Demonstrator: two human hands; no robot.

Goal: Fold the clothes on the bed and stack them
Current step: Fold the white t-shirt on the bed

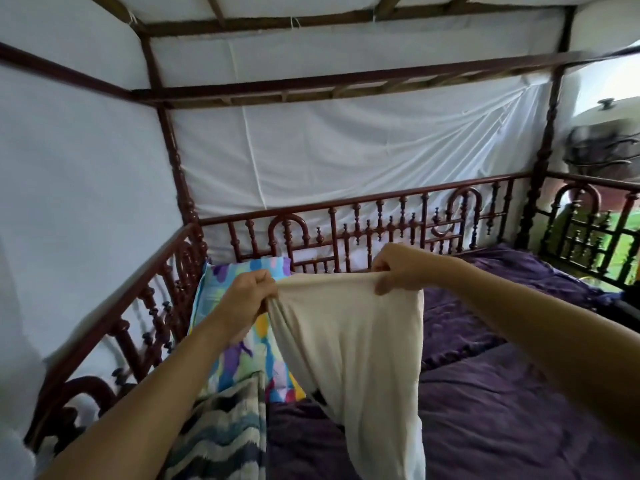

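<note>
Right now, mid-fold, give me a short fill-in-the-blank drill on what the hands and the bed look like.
1. The cream garment is held up by ____ hands, the left hand and the right hand each pinching its top edge.
2. The bedspread is ____ in colour.
3. The multicoloured pillow lies toward the person's ____ side.
4. The zigzag-patterned cloth lies under the ____ forearm.

Missing words: both; purple; left; left
</note>
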